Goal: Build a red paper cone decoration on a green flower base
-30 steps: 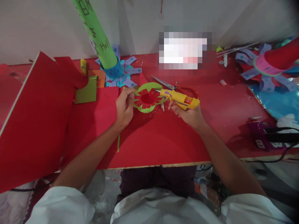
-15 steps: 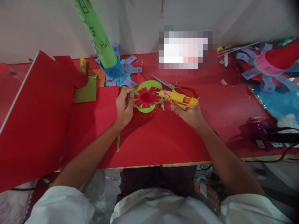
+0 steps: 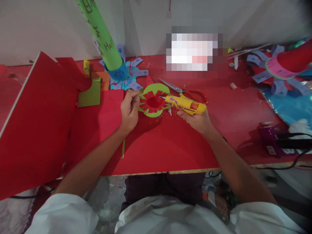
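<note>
A green paper flower [image 3: 154, 87] lies in front of me with a red fringed paper piece [image 3: 153, 103] at its middle. My left hand [image 3: 130, 109] pinches the flower's left edge between thumb and fingers. In my right hand [image 3: 195, 120] is a yellow glue gun [image 3: 186, 103], gripped by its handle. Its metal nozzle points left and sits over the right part of the red fringe; I cannot tell if it touches. Just behind the glue gun lie scissors [image 3: 197, 96] with red handles, blades spread slightly.
A green paper tube [image 3: 107, 48] with writing rises from a blue paper base at the back left. Red card [image 3: 36, 130] stands at the left, near a glue stick [image 3: 86, 69]. On the right are a pink-ringed red tube [image 3: 280, 66], blue wrapping [image 3: 280, 104] and a purple box [image 3: 270, 139].
The glue gun has shifted very slightly left, its nozzle a little further over the red fringe. My left hand stays at the flower's edge.
</note>
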A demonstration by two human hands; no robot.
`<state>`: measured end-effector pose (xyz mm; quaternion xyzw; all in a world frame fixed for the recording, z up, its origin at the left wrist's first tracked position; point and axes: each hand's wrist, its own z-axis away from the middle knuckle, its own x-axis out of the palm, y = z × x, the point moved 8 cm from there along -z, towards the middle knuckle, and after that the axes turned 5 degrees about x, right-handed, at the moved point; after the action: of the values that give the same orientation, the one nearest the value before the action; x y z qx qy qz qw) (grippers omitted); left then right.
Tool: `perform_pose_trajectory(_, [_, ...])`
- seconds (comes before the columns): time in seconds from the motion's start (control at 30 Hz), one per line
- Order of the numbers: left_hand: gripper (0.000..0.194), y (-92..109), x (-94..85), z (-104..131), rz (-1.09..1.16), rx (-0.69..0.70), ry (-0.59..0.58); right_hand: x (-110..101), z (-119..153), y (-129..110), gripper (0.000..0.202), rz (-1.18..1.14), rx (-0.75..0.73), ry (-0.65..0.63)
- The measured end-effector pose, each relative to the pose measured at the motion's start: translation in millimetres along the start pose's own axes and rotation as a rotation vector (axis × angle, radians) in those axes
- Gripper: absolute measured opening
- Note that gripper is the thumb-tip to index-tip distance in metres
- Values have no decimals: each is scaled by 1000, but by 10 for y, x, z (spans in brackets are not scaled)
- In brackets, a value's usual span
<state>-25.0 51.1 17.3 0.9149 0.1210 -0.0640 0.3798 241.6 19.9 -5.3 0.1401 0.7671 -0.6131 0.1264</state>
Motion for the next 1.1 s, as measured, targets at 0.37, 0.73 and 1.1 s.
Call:
perform_pose_trajectory(0.37, [31,-22,-1,15,6,-24,-5,-3,7,-84,25,6,-103,20])
perform_pose_trajectory(0.73, [34,-68,-26,10,24,-48,63,-36,8,38,36,-99,68,44])
perform_pose_trajectory(1.1, [30,11,15,-3,3,11,14,21,0,-48,30,-52,-30,-41])
